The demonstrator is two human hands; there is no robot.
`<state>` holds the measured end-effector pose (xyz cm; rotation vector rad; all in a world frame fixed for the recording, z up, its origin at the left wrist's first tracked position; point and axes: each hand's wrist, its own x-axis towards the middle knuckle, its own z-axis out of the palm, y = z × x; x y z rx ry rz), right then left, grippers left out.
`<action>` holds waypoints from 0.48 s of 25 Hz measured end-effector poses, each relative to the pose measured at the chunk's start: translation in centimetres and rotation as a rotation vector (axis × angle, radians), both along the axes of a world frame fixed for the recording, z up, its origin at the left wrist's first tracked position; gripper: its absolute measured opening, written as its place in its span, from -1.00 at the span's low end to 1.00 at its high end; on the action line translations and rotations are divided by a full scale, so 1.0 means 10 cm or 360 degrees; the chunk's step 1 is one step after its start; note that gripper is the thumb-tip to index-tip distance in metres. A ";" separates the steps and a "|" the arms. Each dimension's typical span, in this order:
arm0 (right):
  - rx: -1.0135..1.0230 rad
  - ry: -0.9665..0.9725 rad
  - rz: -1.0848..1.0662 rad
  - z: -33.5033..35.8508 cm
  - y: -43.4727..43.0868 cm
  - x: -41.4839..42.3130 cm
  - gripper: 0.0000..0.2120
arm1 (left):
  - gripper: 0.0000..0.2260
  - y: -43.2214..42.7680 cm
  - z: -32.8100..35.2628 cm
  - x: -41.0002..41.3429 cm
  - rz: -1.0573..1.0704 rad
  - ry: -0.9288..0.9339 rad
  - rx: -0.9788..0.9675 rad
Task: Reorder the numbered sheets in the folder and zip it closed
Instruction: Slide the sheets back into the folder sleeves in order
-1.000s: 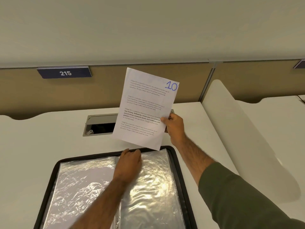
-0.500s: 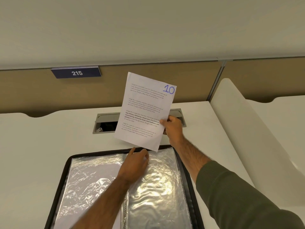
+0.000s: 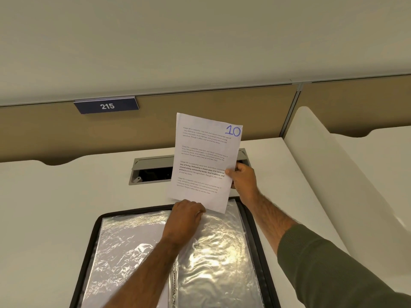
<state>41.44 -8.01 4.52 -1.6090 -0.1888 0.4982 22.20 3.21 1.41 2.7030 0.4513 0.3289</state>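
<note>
Sheet 10 (image 3: 202, 161): R hand (image 3: 243, 178) pinches rt edge. L hand (image 3: 185, 216) curled at plastic sleeve (image 3: 222, 245) mouth, grip unclear. Risk: corner snags, sheet likely crumples.

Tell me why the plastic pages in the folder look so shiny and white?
Head view: light bounces off the crinkled plastic, leaving white glare patches on the left sleeve and brighter ones on the right sleeve. Head view again: the sheet in the right hand is matte, so its blue 10 reads sharp and its small print only partly.
</note>
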 end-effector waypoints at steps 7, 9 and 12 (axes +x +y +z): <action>-0.0047 0.0000 0.0142 0.12 -0.12 0.08 -0.86 | -0.88 0.11 -0.06 -0.02 0.0067 0.0051 -0.0039; -0.0091 -0.0002 0.0197 0.12 -0.15 0.11 -0.85 | -0.89 0.25 -0.11 -0.10 0.0096 0.0132 -0.0016; -0.0149 -0.0013 0.0257 0.12 -0.17 0.13 -0.88 | -0.92 0.43 -0.15 -0.20 0.0159 0.0200 -0.0025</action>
